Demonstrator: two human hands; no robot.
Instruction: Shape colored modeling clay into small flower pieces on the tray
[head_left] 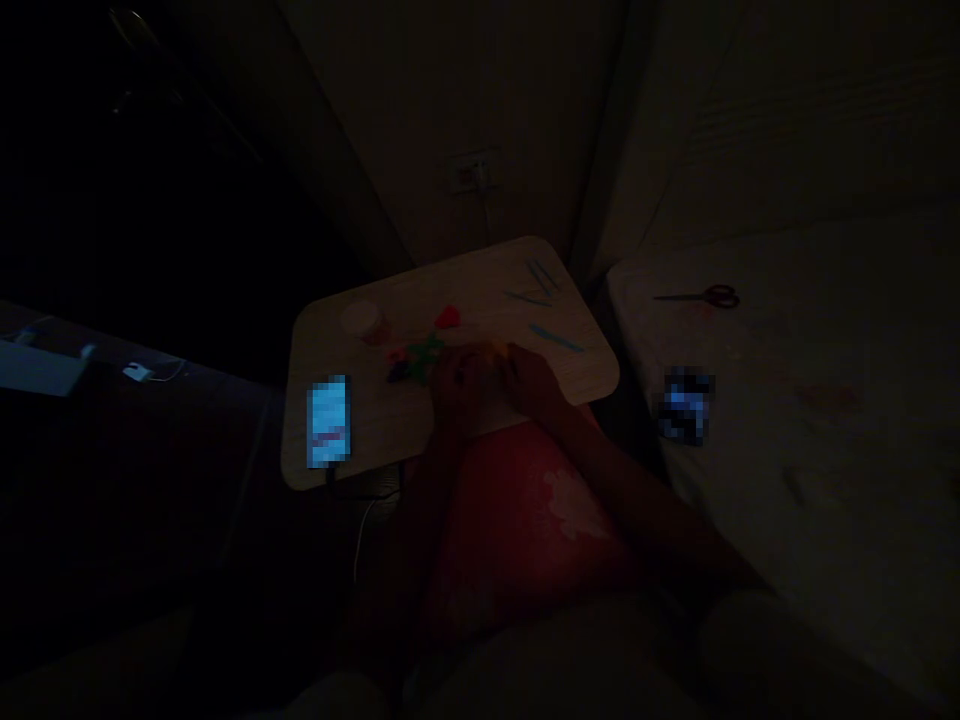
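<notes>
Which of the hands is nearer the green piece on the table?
Left. The left hand is close beside the green piece; the right hand is farther off, past the left hand.

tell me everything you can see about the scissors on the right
The scissors lie flat on the pale surface right of the small table, blades pointing left, looped reddish handles to the right. The dark, narrow blades look closed, probably metal, though dimness hides detail. Only that surface appears to touch them.

very dim, glowing pixelated phone [328, 422], murky shadows
</notes>
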